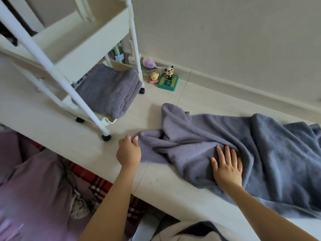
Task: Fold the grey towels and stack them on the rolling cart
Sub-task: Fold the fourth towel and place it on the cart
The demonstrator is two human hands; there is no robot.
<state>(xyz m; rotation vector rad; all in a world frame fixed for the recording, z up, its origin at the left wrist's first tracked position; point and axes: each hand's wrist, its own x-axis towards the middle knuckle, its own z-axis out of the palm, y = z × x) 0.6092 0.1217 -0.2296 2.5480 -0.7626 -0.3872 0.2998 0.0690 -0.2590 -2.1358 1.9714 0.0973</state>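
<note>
A large grey towel (pixel 251 150) lies rumpled across the pale floor, stretching from the middle to the right edge. My left hand (pixel 128 151) pinches the towel's left corner between thumb and fingers. My right hand (pixel 227 166) rests flat on the towel's middle folds, fingers spread. A folded grey towel (pixel 111 93) sits on the bottom shelf of the white rolling cart (pixel 73 49) at the upper left.
Small toys stand by the wall behind the cart: a panda figure on a green base (pixel 168 79), a yellow figure (pixel 153 77) and a purple ball (pixel 149 63). A purple and checked cloth (pixel 52 180) lies at the lower left. The skirting board (pixel 243 87) runs along the far side.
</note>
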